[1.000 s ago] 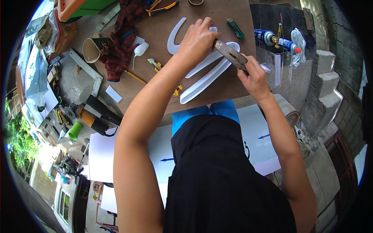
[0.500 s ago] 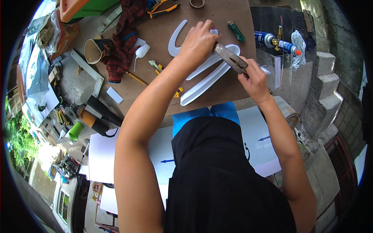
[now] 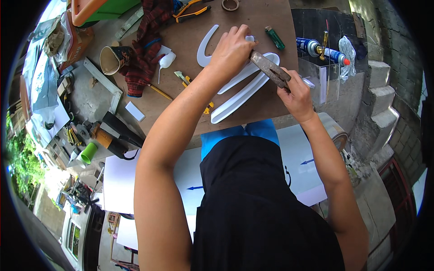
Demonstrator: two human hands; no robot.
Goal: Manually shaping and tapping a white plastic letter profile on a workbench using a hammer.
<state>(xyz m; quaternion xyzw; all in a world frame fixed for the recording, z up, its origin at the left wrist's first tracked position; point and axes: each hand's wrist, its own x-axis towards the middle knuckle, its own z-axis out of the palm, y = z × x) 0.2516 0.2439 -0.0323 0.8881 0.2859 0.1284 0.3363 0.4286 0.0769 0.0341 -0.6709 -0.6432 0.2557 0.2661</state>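
Note:
My left hand (image 3: 230, 50) is closed over the end of a white curved plastic strip (image 3: 235, 81), its fingers partly hiding it. My right hand (image 3: 296, 95) grips one end of a rusty, slotted metal block (image 3: 271, 68) resembling a hammer head. The block's other end reaches to beside my left fingertips. Below lies a longer white channel-shaped strip (image 3: 239, 103), bent at its far right. A white hook-shaped piece (image 3: 202, 50) rests left of my left hand. Close to my left forearm lie yellow cutters (image 3: 183, 79).
On the brown board (image 3: 199, 31) are a green lighter (image 3: 275, 38), a white squeeze bottle (image 3: 167, 60), a checked glove (image 3: 135, 77), a pencil (image 3: 160, 92) and orange-handled pliers (image 3: 192, 14). Gas canisters (image 3: 309, 46) stand right; an angle grinder (image 3: 107, 141) lies left.
Both hands keep their grips in nearly the same place. The view has shifted very slightly; nothing has visibly been let go or taken hold of.

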